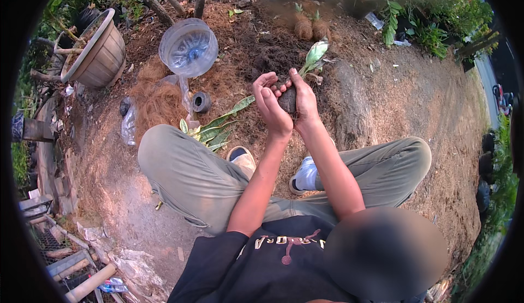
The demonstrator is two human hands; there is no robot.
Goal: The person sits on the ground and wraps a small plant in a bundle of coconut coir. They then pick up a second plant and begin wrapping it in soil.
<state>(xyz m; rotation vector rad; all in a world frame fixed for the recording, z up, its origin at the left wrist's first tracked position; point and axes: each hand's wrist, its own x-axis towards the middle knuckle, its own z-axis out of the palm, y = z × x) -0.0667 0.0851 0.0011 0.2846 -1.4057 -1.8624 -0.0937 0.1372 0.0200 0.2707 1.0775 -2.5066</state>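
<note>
Cupped together in front of me, my left hand (271, 104) and my right hand (305, 100) press a dark soil ball (288, 98) between their palms. From its far side a pale green leafy cutting (316, 56) leans out past my right fingertips, with a withered leaf (317, 78) beside it. Below and beyond the hands lies a heap of dark loose soil (274, 57). Several variegated snake plant leaves (217, 131) rest on the ground to the left of my hands. My curled fingers partly hide the ball.
Left of the soil are a clear cut plastic bottle (188, 47), brown coconut fibre (157, 98) and a roll of dark tape (201, 102). A large planter (98, 53) tilts at the far left. Two fibre-wrapped plant balls (303, 28) stand beyond the soil.
</note>
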